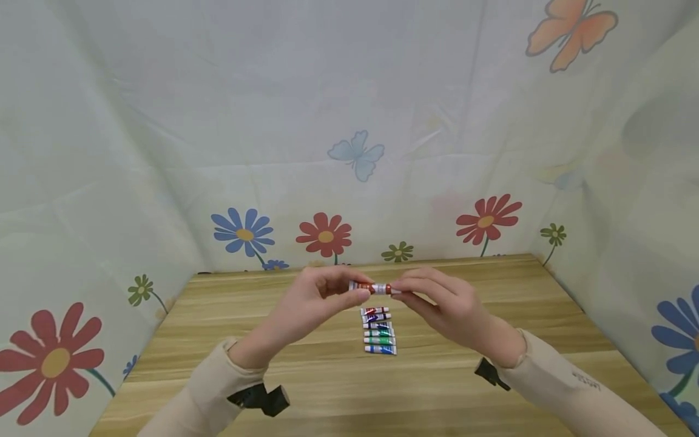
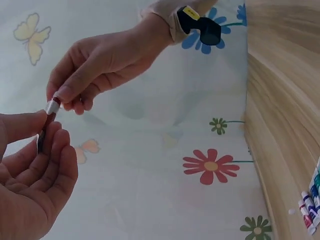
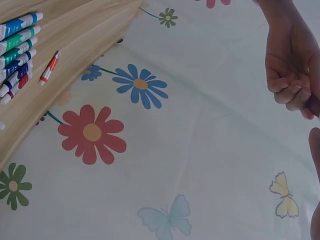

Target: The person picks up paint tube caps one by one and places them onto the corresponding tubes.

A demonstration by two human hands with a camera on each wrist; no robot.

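Between both hands, above the table, a small paint tube [image 1: 380, 289] with a white and orange-red label is held almost level. My left hand [image 1: 314, 297] grips its flat end between thumb and fingers; the left wrist view shows that hand [image 2: 37, 175] from close by. At the white-capped end, my right hand [image 1: 448, 300] pinches with thumb and fingertips. In the left wrist view the right hand [image 2: 107, 60] comes in from above. Below the hands, several paint tubes [image 1: 379, 334] in red, purple, blue and green lie in a stacked row.
A single orange-red tube [image 3: 50, 68] lies on the wooden table [image 1: 240, 388] apart from the row. Close to the row is a small white piece [image 2: 292, 211]. Flower-printed cloth [image 1: 273, 200] walls the table at the back and sides.
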